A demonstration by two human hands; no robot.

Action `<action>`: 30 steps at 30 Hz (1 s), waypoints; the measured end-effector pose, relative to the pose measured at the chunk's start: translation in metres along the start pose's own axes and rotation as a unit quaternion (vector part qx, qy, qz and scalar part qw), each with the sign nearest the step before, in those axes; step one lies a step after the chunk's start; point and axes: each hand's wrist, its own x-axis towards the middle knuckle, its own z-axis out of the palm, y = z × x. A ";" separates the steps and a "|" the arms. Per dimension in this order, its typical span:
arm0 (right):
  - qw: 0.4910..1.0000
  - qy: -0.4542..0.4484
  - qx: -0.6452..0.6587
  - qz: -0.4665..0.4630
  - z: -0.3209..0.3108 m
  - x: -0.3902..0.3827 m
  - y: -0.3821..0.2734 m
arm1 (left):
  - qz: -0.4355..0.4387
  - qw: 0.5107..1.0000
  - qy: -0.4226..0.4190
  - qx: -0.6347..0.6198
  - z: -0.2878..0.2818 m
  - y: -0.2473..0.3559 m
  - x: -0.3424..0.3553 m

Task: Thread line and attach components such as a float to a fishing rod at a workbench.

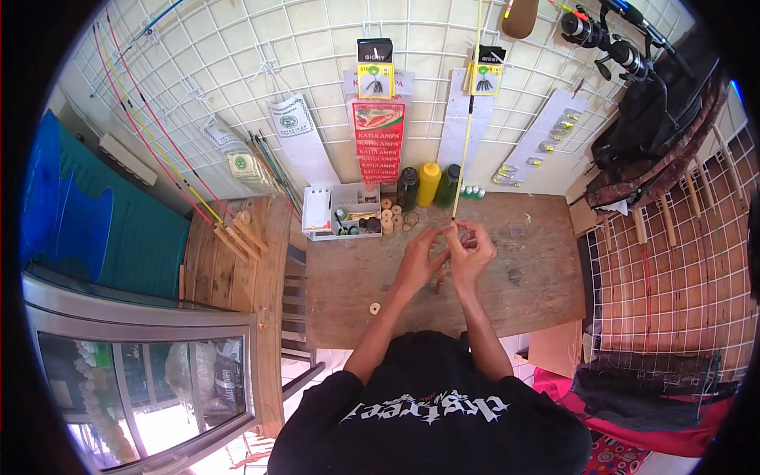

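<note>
My left hand and my right hand meet above the middle of the wooden table, both with fingers closed at the lower end of a thin pale yellow rod. The rod stands nearly upright and runs up past the wall grid, with a dark section partway along it. A brown piece, too small to make out, shows below and between my hands. A pale ring-shaped disc lies on the table left of my left forearm.
Behind stand a compartment tray, cork pieces, bottles and small green vials. Rods with wooden handles lean at the left. Reels hang upper right, above a rack. A metal-framed glass panel is lower left.
</note>
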 end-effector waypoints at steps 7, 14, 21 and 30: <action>0.999 0.002 -0.027 -0.027 -0.006 0.001 -0.003 | -0.092 0.994 -0.055 -0.007 0.007 0.010 0.003; 0.998 -0.003 -0.039 -0.053 -0.005 0.003 -0.001 | -0.062 0.997 0.001 -0.047 0.014 0.006 -0.002; 0.996 0.003 0.005 -0.086 -0.003 0.032 -0.012 | -0.107 0.994 -0.013 0.008 0.010 0.005 0.000; 0.973 0.012 0.205 -0.104 0.015 0.111 -0.070 | -0.105 0.994 -0.002 -0.012 0.014 0.002 -0.006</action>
